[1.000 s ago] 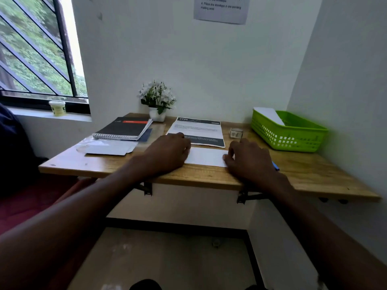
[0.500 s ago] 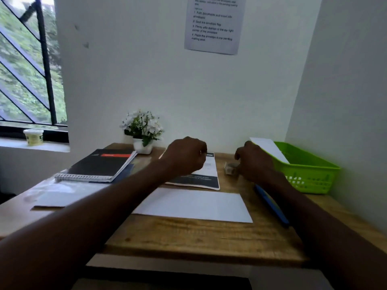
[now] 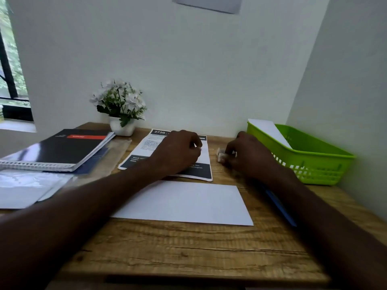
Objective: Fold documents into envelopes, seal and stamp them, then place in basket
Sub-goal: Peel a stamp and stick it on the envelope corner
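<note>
Lying near both hands, the envelope (image 3: 184,203) sits untouched on the desk (image 3: 188,248).

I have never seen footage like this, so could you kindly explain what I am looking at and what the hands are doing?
There is no machine here: a person wears a camera on the head, looking down at their own hands. On the wooden desk the white envelope lies nearest, with a printed document behind it. The left hand hovers curled over that document; whether it pinches anything is unclear. The right hand fingers a small pale object, perhaps the stamps. The green basket stands at right, and a notebook and flowerpot at left.
</note>
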Available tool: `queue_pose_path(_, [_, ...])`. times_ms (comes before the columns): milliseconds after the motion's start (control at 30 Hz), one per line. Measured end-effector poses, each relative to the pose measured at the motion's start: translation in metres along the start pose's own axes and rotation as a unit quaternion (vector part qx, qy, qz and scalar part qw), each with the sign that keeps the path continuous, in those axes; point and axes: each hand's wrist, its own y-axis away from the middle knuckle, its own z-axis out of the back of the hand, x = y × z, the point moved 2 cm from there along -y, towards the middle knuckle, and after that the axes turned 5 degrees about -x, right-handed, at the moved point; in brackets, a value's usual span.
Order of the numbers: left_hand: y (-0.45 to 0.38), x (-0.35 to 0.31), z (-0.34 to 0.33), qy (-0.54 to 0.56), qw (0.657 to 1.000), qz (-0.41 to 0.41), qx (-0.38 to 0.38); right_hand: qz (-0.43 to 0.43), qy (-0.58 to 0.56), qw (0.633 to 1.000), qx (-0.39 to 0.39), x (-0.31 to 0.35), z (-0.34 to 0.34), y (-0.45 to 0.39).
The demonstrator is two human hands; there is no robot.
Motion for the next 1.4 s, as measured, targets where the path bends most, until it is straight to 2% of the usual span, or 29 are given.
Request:
queue_pose_path(167, [-0.001,0.003,0.004,0.032,0.999,0.011,-0.019,-0.004,-0.123,0.991,-0.053,0.006,0.003,0.0])
queue_pose_path(300, [-0.009,0.014,0.008,0.091,0.992,0.072,-0.057,0.016,-0.236,0.967,-0.09,0.025,0.013,-0.007])
queue_pose_path(467, [-0.016,0.025,0.019,0.282,0.946,0.141,-0.073,0.084,-0.307,0.943,-0.098,0.044,0.011,-0.03])
queue_pose_path(567, [-0.015,0.023,0.024,0.353,0.922,0.147,-0.063,0.122,-0.27,0.946,-0.134,0.045,-0.001,-0.032])
queue_pose_path(667, [-0.015,0.024,0.025,0.36,0.923,0.129,-0.052,0.153,-0.235,0.948,-0.151,0.04,-0.007,-0.032])
queue_pose_path(867, [-0.014,0.027,0.016,0.343,0.934,0.098,-0.036,0.138,-0.273,0.938,-0.165,0.026,-0.007,-0.028])
queue_pose_path(1033, [-0.011,0.026,0.014,0.362,0.925,0.111,-0.042,0.141,-0.302,0.93,-0.156,0.031,-0.004,-0.028])
queue_pose_path(1233, [-0.009,0.027,0.015,0.338,0.932,0.121,-0.06,0.129,-0.326,0.926,-0.142,0.033,-0.001,-0.027])
queue_pose_path(1300, [-0.009,0.028,0.016,0.33,0.932,0.138,-0.066,0.115,-0.316,0.934,-0.122,0.033,-0.003,-0.027])
queue_pose_path(1400, [-0.01,0.03,0.014,0.309,0.938,0.145,-0.05,0.097,-0.238,0.961,-0.098,0.029,-0.01,-0.028])
